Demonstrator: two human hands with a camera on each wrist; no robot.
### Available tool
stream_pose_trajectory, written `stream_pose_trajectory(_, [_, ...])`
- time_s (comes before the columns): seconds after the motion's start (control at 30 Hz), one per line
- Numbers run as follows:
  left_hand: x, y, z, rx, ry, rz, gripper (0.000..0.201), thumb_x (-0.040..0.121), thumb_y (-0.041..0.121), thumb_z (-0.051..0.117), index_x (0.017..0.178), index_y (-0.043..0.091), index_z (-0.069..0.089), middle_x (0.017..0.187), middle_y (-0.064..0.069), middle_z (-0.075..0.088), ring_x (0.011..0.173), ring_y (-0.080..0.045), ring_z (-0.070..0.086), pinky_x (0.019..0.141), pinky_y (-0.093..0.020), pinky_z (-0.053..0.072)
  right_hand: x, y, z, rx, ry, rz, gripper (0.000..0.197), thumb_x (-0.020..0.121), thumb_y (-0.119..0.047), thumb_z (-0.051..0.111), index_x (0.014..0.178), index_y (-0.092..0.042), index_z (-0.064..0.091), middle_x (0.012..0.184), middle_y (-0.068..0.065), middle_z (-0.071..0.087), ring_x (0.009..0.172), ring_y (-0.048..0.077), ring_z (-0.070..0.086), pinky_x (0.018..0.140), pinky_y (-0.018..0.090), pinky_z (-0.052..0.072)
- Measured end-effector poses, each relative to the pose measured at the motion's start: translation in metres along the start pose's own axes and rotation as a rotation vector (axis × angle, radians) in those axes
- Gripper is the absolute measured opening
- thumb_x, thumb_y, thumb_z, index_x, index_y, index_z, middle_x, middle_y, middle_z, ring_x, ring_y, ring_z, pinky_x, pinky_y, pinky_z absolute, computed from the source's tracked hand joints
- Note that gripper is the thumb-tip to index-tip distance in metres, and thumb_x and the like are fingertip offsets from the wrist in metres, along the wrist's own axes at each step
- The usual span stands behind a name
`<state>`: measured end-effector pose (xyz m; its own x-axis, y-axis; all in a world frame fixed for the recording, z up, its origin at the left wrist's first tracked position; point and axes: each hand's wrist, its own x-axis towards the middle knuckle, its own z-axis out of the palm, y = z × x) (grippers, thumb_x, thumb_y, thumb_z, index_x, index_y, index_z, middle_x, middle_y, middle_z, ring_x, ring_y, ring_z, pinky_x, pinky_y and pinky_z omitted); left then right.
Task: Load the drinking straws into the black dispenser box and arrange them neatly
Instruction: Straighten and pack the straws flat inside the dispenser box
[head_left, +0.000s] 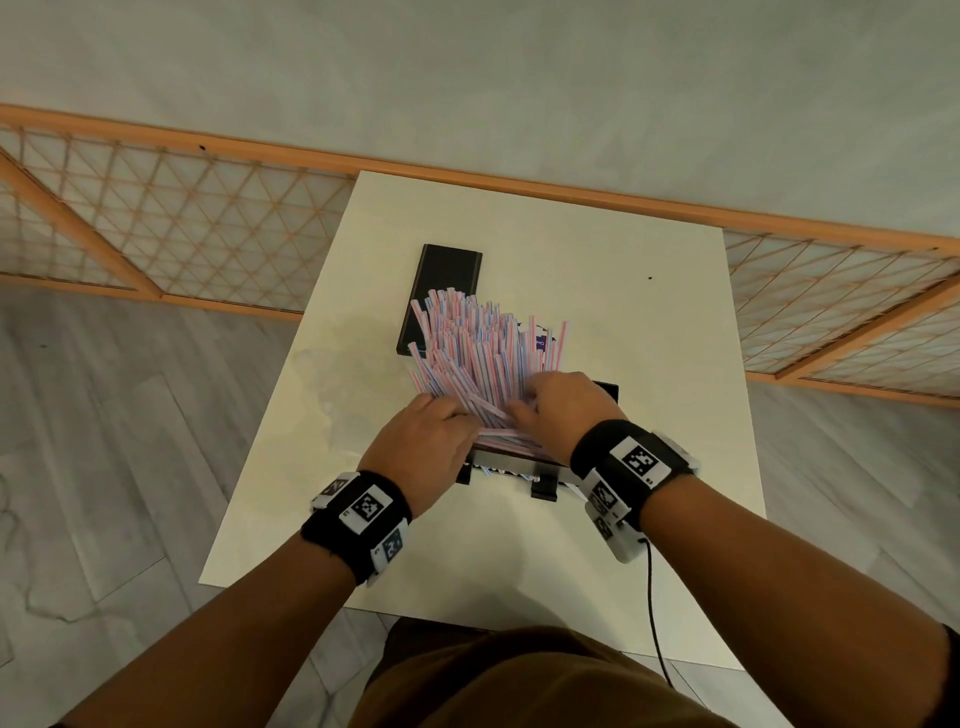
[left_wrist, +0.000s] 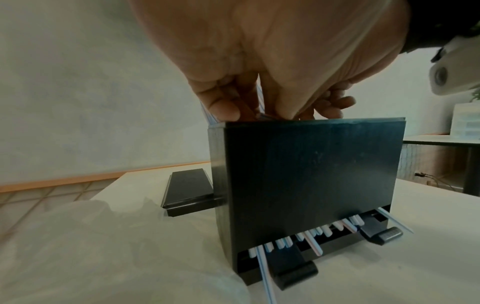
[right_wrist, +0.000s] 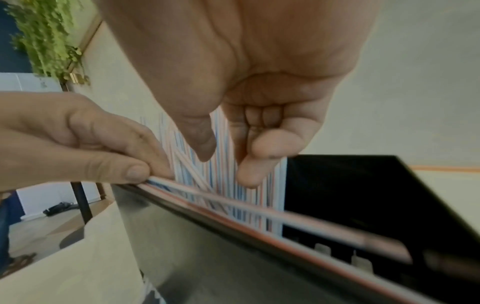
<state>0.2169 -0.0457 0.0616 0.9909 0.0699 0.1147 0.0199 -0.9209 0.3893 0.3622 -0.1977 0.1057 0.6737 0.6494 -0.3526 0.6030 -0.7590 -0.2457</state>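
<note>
The black dispenser box (head_left: 605, 391) stands on the white table (head_left: 649, 364), mostly under my hands. A fan of red and blue striped straws (head_left: 467, 338) sticks up out of its open top. My left hand (head_left: 475, 423) pinches a few straws (right_wrist: 259, 209) that lie across the box's top edge. My right hand (head_left: 519, 410) rests against the upright straws, thumb and forefinger apart, with nothing pinched between them (right_wrist: 226, 162). In the left wrist view, straw ends (left_wrist: 311, 240) poke out of the slot at the foot of the box front (left_wrist: 311, 174).
The box's black lid (head_left: 441, 296) lies flat behind the box on the left. A crumpled clear plastic bag (left_wrist: 78, 236) sits left of the box. An orange-framed lattice screen (head_left: 156, 223) runs behind the table. A cable (head_left: 652, 613) hangs from my right wrist.
</note>
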Motion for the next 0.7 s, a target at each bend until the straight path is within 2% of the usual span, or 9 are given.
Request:
stream_pose_trajectory(0.1, [0.003,0.003,-0.001,-0.041,-0.005,0.002,0.038,0.099,0.032,0.043,0.101,0.014,0.076,0.092,-0.001,0.066,0.087,-0.023,0.057,0.082,-0.038,0.053,0.005,0.001,0.007,0.013,0.039,0.023,0.037,0.096,-0.055,0.049,0.094,-0.019,0.058,0.083,0.0,0.061,0.073,0.018,0.058,0.063,0.03,0.047])
stream_pose_trajectory(0.17, [0.004,0.001,0.0,-0.069,-0.023,-0.021,0.025,0.1,0.025,0.054,0.102,0.014,0.077,0.093,-0.001,0.066,0.088,-0.022,0.057,0.084,-0.037,0.052,0.01,-0.003,0.013,0.077,0.031,0.018,0.042,0.091,-0.061,0.052,0.098,-0.021,0.061,0.086,-0.001,0.064,0.075,0.017,0.061,0.068,0.033,0.055])
stream_pose_trajectory(0.23, [0.006,0.0,0.002,-0.09,-0.018,-0.04,0.017,0.097,0.02,0.064,0.104,0.014,0.078,0.096,-0.001,0.067,0.089,-0.023,0.059,0.085,-0.036,0.053,0.013,-0.008,0.015,0.12,0.022,0.017,0.044,0.088,-0.064,0.056,0.099,-0.021,0.059,0.085,-0.003,0.062,0.076,0.017,0.06,0.069,0.034,0.056])
stream_pose_trajectory(0.3, [0.006,-0.001,0.004,-0.1,-0.008,-0.05,0.014,0.096,0.018,0.066,0.104,0.015,0.078,0.096,0.0,0.067,0.089,-0.023,0.059,0.084,-0.036,0.053,0.014,-0.01,0.014,0.142,0.002,0.009,0.043,0.087,-0.064,0.058,0.098,-0.022,0.058,0.084,-0.003,0.06,0.077,0.016,0.06,0.071,0.034,0.055])
stream_pose_trajectory(0.37, [0.007,-0.002,0.006,-0.089,-0.005,-0.053,0.014,0.096,0.019,0.065,0.102,0.016,0.078,0.096,0.0,0.067,0.088,-0.022,0.06,0.082,-0.038,0.054,0.014,-0.01,0.012,0.162,-0.028,-0.015,0.04,0.089,-0.06,0.06,0.099,-0.021,0.058,0.086,-0.003,0.06,0.079,0.017,0.06,0.073,0.033,0.054])
stream_pose_trajectory(0.5, [0.008,-0.001,0.003,-0.076,0.025,-0.045,0.013,0.094,0.018,0.066,0.103,0.017,0.077,0.096,0.0,0.068,0.086,-0.023,0.06,0.081,-0.038,0.054,0.011,-0.006,0.01,0.154,-0.054,-0.073,0.023,0.099,-0.042,0.056,0.101,-0.02,0.051,0.089,-0.002,0.055,0.084,0.022,0.058,0.071,0.029,0.043])
stream_pose_trajectory(0.63, [0.007,0.0,0.001,-0.083,0.048,-0.04,0.014,0.088,0.007,0.073,0.099,0.013,0.078,0.095,-0.004,0.07,0.086,-0.026,0.063,0.081,-0.037,0.056,0.005,-0.001,0.003,0.195,-0.035,-0.058,0.023,0.103,-0.034,0.049,0.112,-0.013,0.051,0.093,0.006,0.063,0.083,0.025,0.06,0.074,0.034,0.049])
stream_pose_trajectory(0.7, [0.005,-0.002,0.002,-0.092,0.047,-0.064,0.014,0.088,0.006,0.073,0.099,0.012,0.079,0.096,-0.004,0.069,0.089,-0.027,0.064,0.078,-0.038,0.057,0.001,-0.001,-0.007,0.201,0.002,-0.088,0.019,0.104,-0.03,0.047,0.111,-0.012,0.049,0.09,0.004,0.061,0.079,0.023,0.057,0.071,0.031,0.044])
